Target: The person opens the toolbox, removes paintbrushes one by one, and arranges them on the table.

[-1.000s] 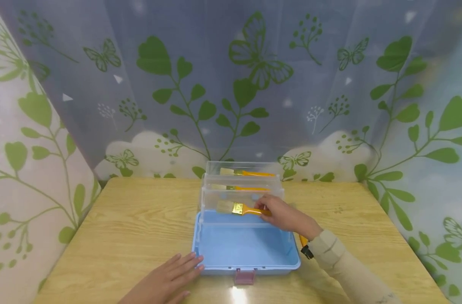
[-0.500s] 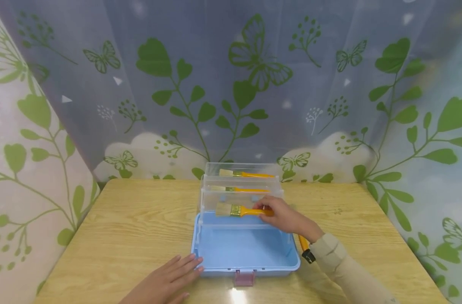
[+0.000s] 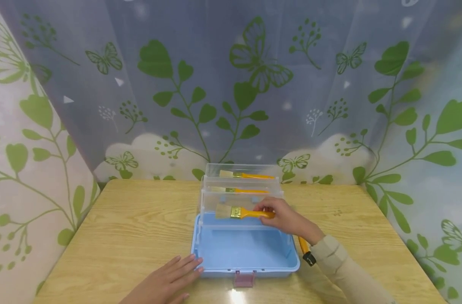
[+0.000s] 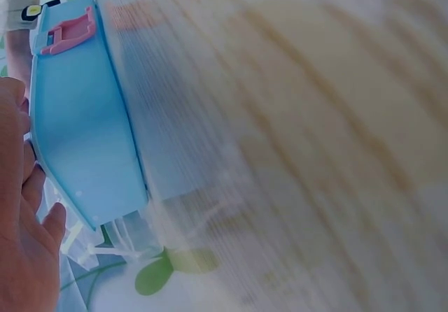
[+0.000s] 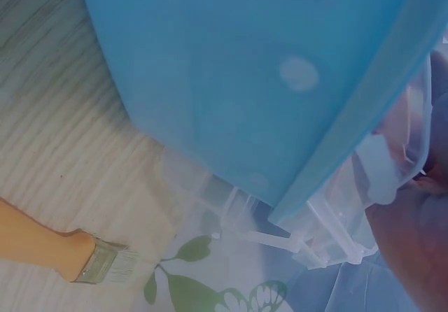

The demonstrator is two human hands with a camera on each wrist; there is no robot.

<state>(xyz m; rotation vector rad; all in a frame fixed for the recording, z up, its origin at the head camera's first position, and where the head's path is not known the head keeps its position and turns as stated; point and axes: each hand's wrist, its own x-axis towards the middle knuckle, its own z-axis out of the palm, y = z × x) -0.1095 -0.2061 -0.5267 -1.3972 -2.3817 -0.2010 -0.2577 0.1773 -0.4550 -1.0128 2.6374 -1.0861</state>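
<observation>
A light blue storage box (image 3: 246, 249) stands with its lid up and stepped clear trays (image 3: 241, 184) raised at the back. My right hand (image 3: 288, 214) pinches a flat paintbrush (image 3: 236, 211) by its orange handle, level over the lowest clear tray, bristles to the left. Whether the brush touches the tray I cannot tell. One paintbrush (image 3: 246, 175) lies in the top tray and another paintbrush (image 3: 240, 190) in the middle one. With fairly straight fingers, my left hand (image 3: 168, 276) touches the box's front left corner. The right wrist view does not show the held brush.
On the table right of the box lies another paintbrush (image 5: 49, 249), partly hidden by my right wrist in the head view. A pink latch (image 3: 244, 278) hangs at the box's front. The wooden table (image 3: 139, 219) meets a patterned curtain (image 3: 200, 84) behind.
The right hand and its paintbrush have shifted only slightly, with the brush turning a little in the fingers. The left hand stays at the box corner.
</observation>
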